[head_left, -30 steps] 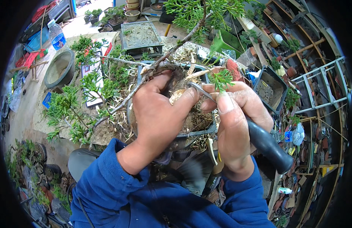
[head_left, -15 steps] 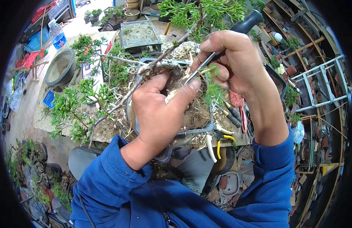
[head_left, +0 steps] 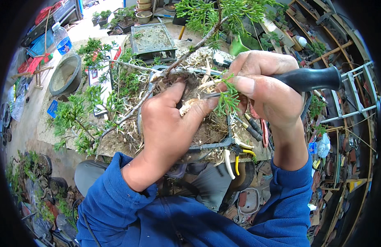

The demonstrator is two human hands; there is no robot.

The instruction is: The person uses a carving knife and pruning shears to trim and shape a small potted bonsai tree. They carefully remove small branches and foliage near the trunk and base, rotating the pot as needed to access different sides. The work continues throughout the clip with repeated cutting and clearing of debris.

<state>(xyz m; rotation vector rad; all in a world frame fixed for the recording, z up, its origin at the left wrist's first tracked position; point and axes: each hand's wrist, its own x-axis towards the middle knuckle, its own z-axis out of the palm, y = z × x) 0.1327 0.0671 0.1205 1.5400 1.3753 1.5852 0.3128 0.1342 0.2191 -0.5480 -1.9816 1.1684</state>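
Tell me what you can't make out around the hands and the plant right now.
Head view, black-handled tool: part of its metal shaft is behind the right hand and the green sprig; tip contact is too small to tell.
Head view, left hand: most fingertips are hidden by the trunk and the hand itself.
Head view, upper foliage: cut off by the top edge.

Daylight glares white off the far floor [head_left: 86,25], while fisheye distortion bends the blackened edges
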